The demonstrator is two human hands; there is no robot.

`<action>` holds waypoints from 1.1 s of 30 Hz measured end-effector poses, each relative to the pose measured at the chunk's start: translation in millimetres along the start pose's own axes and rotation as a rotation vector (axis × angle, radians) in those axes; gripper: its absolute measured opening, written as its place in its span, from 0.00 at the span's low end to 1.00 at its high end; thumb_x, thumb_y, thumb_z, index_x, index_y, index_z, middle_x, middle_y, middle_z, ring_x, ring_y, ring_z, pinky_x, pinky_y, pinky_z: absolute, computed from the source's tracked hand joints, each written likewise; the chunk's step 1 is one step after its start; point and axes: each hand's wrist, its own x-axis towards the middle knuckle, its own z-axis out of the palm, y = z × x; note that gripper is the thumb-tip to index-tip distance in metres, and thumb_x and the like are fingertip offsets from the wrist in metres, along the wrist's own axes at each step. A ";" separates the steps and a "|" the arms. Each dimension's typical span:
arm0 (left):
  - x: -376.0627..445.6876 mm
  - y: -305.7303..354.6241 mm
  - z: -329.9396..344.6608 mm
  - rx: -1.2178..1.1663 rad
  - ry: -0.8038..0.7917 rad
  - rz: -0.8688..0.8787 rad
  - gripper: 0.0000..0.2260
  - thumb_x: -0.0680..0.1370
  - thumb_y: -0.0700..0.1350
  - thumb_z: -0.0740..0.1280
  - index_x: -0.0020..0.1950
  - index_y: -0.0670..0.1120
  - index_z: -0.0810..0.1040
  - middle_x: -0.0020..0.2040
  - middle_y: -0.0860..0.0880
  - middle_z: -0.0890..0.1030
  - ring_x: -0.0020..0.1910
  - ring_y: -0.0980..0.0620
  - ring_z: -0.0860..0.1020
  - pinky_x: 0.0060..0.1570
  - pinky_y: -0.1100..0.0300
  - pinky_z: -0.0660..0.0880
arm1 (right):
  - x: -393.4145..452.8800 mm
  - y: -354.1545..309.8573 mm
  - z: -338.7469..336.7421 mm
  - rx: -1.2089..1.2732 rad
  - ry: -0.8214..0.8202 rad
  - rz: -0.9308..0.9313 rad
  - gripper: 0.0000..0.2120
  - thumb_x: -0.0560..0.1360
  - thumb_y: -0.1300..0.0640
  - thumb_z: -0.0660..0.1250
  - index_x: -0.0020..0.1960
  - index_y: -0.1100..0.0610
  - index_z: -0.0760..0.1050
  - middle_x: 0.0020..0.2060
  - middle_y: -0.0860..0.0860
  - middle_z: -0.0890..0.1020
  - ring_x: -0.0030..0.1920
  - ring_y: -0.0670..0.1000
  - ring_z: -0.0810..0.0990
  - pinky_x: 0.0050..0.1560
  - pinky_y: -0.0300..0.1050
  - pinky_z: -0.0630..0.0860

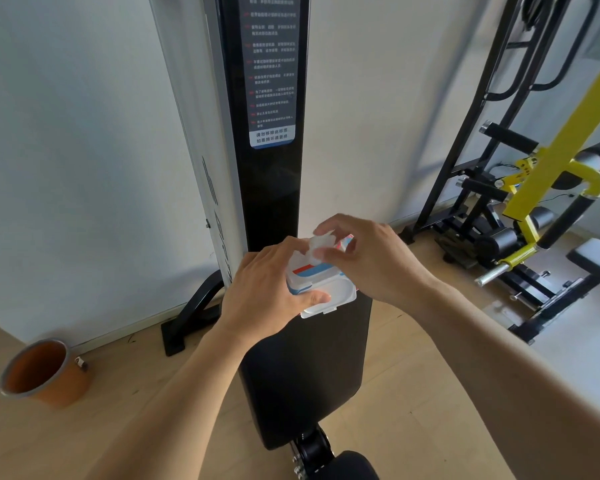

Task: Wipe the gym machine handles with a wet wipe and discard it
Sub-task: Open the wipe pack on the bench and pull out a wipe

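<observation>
My left hand grips a white pack of wet wipes with a red and blue label, held above the black bench pad. The pack's plastic lid is flipped open toward me. My right hand reaches over the top of the pack and pinches a white wet wipe sticking up from the opening. The machine's handles are not in view.
A tall black machine column with a warning label stands straight ahead against the white wall. An orange bin sits on the wooden floor at lower left. A black and yellow gym machine with padded rollers fills the right side.
</observation>
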 end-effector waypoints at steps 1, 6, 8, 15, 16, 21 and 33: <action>0.1 -0.3 0.0 0.002 0.007 0.009 0.30 0.66 0.70 0.71 0.61 0.58 0.68 0.54 0.58 0.82 0.52 0.55 0.82 0.58 0.64 0.68 | -0.7 -1.7 -0.2 -0.107 0.033 -0.043 0.08 0.77 0.43 0.69 0.56 0.40 0.78 0.52 0.40 0.82 0.47 0.44 0.80 0.44 0.40 0.81; 0.3 -1.8 0.9 0.002 0.006 0.021 0.30 0.66 0.72 0.70 0.60 0.57 0.69 0.54 0.58 0.82 0.52 0.55 0.82 0.59 0.63 0.69 | -3.4 -6.6 2.8 -0.369 0.173 -0.246 0.04 0.79 0.52 0.67 0.52 0.44 0.80 0.50 0.40 0.81 0.48 0.45 0.79 0.43 0.40 0.79; 0.2 -2.0 1.1 0.007 0.004 0.022 0.31 0.66 0.72 0.70 0.60 0.57 0.68 0.54 0.58 0.82 0.51 0.55 0.82 0.58 0.64 0.69 | -2.4 -4.6 6.7 -0.219 0.228 -0.188 0.05 0.80 0.55 0.66 0.49 0.45 0.78 0.48 0.40 0.80 0.43 0.45 0.78 0.39 0.39 0.78; 0.1 -2.4 1.7 -0.004 -0.010 0.029 0.33 0.65 0.70 0.72 0.63 0.57 0.67 0.55 0.57 0.82 0.53 0.56 0.82 0.60 0.64 0.66 | 5.9 -1.6 11.3 0.214 0.230 0.148 0.05 0.82 0.54 0.61 0.49 0.47 0.74 0.45 0.41 0.79 0.45 0.49 0.82 0.42 0.45 0.82; -0.1 -2.7 2.0 -0.003 -0.008 0.033 0.33 0.65 0.70 0.72 0.64 0.57 0.67 0.56 0.57 0.82 0.53 0.55 0.82 0.60 0.64 0.66 | 5.8 -1.2 11.3 0.185 0.210 0.130 0.05 0.82 0.54 0.61 0.50 0.46 0.73 0.45 0.40 0.79 0.44 0.48 0.82 0.43 0.46 0.82; -1.2 -2.2 0.9 0.004 0.024 0.100 0.29 0.66 0.66 0.74 0.62 0.57 0.71 0.59 0.56 0.82 0.55 0.54 0.82 0.61 0.65 0.64 | 3.7 -5.0 3.8 0.096 0.268 0.055 0.02 0.79 0.50 0.67 0.47 0.44 0.77 0.41 0.37 0.80 0.38 0.43 0.79 0.42 0.50 0.82; 1.7 -1.7 0.6 -0.001 -0.041 0.076 0.23 0.72 0.68 0.68 0.63 0.60 0.73 0.65 0.59 0.75 0.60 0.56 0.77 0.62 0.56 0.71 | 2.4 -32.3 -15.5 0.384 0.666 -0.072 0.03 0.81 0.55 0.64 0.51 0.55 0.75 0.40 0.43 0.81 0.40 0.37 0.79 0.42 0.32 0.73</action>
